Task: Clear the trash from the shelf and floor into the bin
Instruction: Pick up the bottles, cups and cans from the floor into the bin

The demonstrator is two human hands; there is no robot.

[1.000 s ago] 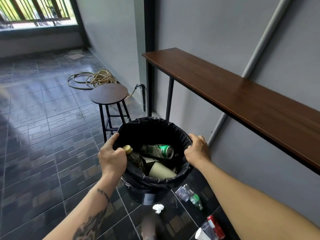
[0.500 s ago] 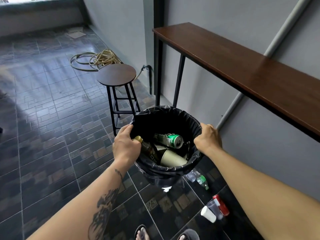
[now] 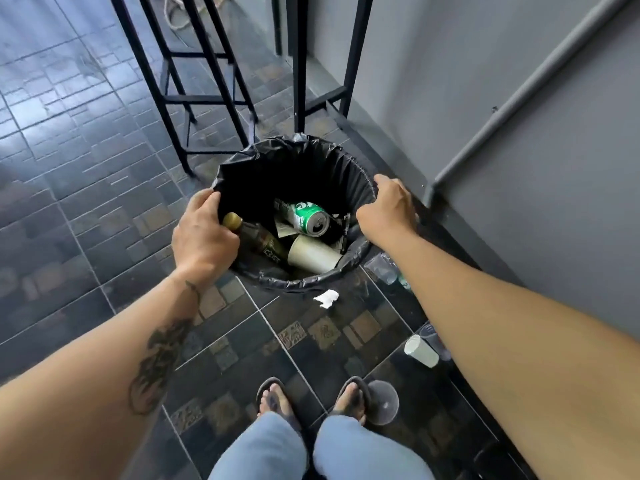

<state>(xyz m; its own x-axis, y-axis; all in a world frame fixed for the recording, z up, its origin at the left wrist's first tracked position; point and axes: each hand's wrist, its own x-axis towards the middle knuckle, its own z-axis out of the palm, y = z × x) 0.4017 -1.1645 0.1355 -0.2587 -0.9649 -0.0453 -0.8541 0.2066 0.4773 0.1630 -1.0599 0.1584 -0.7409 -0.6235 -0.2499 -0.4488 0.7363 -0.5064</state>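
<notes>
Left hand (image 3: 204, 237) and right hand (image 3: 388, 209) clamp the bin (image 3: 294, 161) rim, wall (image 3: 519, 150) close right

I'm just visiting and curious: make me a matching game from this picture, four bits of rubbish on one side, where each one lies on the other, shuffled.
Things:
1. green can
2. crumpled white paper
3. white cup
4. dark bottle

Places:
A. on the floor tiles just in front of the bin
B. in the bin, cap next to the left hand
C. on the floor beside the right forearm
D. in the bin, at its middle

Pairs: 1-D, 2-A, 3-C, 4-B
</notes>
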